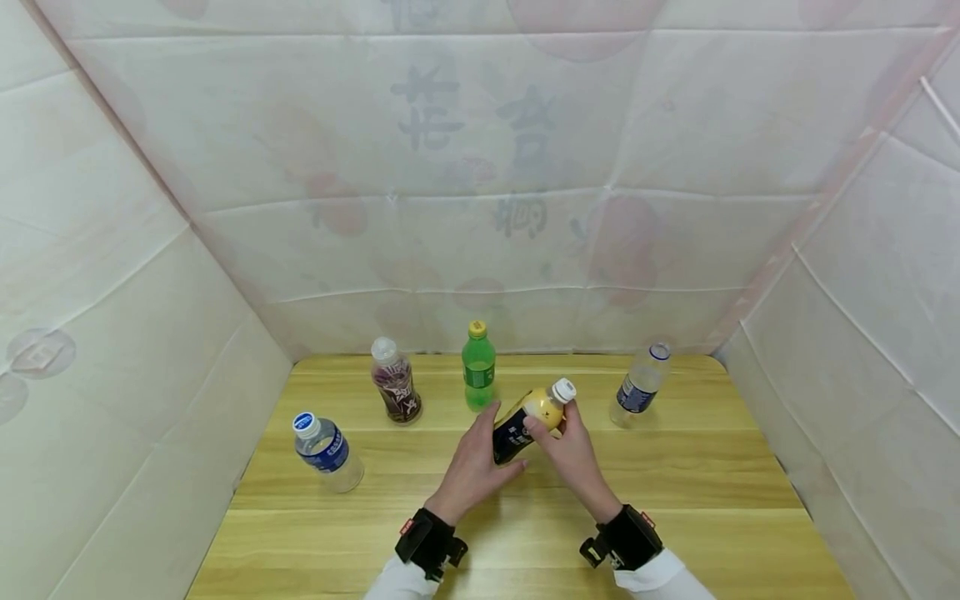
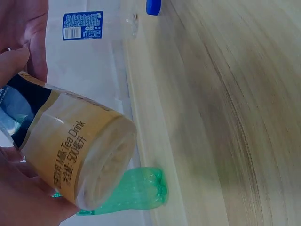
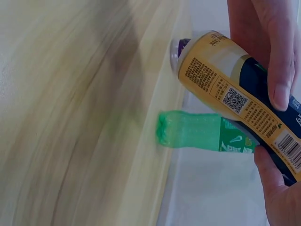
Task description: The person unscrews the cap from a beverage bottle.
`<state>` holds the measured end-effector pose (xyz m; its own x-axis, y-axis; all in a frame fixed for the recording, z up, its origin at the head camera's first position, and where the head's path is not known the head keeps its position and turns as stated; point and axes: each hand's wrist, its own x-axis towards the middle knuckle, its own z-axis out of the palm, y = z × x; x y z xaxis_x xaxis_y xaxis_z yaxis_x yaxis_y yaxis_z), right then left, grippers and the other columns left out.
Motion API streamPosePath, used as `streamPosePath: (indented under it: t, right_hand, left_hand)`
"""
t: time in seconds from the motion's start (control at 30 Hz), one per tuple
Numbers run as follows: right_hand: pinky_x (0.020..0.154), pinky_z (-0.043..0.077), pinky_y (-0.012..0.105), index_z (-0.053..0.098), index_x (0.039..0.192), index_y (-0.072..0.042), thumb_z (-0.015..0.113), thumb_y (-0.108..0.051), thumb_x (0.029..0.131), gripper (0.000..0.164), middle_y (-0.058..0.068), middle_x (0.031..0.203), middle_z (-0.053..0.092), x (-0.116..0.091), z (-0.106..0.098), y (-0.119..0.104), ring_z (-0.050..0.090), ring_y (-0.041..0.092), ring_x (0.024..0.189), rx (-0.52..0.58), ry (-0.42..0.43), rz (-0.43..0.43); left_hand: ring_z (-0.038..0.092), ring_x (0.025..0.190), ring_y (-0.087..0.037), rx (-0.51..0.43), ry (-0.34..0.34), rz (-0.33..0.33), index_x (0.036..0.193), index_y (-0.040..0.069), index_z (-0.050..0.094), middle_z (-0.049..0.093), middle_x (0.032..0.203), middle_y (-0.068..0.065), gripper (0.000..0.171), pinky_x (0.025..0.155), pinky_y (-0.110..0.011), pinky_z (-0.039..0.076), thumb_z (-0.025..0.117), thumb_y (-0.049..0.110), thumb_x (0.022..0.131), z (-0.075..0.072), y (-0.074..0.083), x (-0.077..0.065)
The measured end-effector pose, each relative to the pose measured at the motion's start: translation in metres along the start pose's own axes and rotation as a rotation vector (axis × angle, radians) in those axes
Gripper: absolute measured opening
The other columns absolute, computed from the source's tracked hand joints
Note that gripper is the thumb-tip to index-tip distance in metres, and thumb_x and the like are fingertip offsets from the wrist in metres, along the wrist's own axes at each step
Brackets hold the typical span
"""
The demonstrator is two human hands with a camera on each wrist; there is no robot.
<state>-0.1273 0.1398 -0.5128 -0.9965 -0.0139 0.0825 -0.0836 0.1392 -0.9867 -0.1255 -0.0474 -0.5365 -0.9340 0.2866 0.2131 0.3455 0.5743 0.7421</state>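
Both hands hold a milk tea bottle (image 1: pixel 512 435) above the middle of the table, tilted, its white cap (image 1: pixel 564 389) up and to the right. My right hand (image 1: pixel 573 454) grips it near the shoulder, thumb across the front and fingers behind. The left hand (image 1: pixel 471 467) is around the lower part, fingers along its left side and thumb near its lower edge. In the left wrist view the yellow base end of the bottle (image 2: pixel 70 136) faces the camera, with "Milk Tea Drink" on its label. Its barcode side (image 3: pixel 244 94) shows in the right wrist view.
Several bottles stand on the wooden table (image 1: pixel 712 475): a green bottle (image 1: pixel 478 371) just behind the hands, a dark-labelled bottle (image 1: pixel 397 387) left of it, a clear blue-labelled bottle (image 1: pixel 330 454) at front left, and another clear bottle (image 1: pixel 637 392) at right. White cloth walls (image 1: pixel 480 250) surround the table.
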Motion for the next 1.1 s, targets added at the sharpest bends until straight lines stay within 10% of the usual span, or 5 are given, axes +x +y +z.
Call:
streamPosePath:
  t: [0.63, 1.1]
  right_hand:
    - [0.099, 0.055, 0.048, 0.035, 0.154, -0.005, 0.073, -0.019, 0.098, 0.07, 0.025, 0.145, 0.048, -0.004, 0.008, 0.007, 0.053, 0.043, 0.131, 0.01, -0.017, 0.005]
    - [0.122, 0.025, 0.057, 0.016, 0.166, -0.013, 0.067, -0.027, 0.102, 0.083, 0.016, 0.167, 0.028, 0.003, -0.015, 0.0, 0.028, 0.039, 0.152, -0.112, -0.039, -0.098]
  left_hand:
    - [0.062, 0.119, -0.036, 0.097, 0.036, 0.079, 0.15, -0.002, 0.042, 0.061, 0.136, -0.022, 0.08, 0.1, -0.053, 0.052, 0.084, 0.026, 0.088, 0.007, -0.003, -0.003]
    - [0.063, 0.114, -0.032, 0.062, 0.029, 0.012, 0.151, 0.001, 0.043, 0.063, 0.131, -0.017, 0.077, 0.096, -0.05, 0.053, 0.083, 0.025, 0.09, 0.008, -0.014, -0.009]
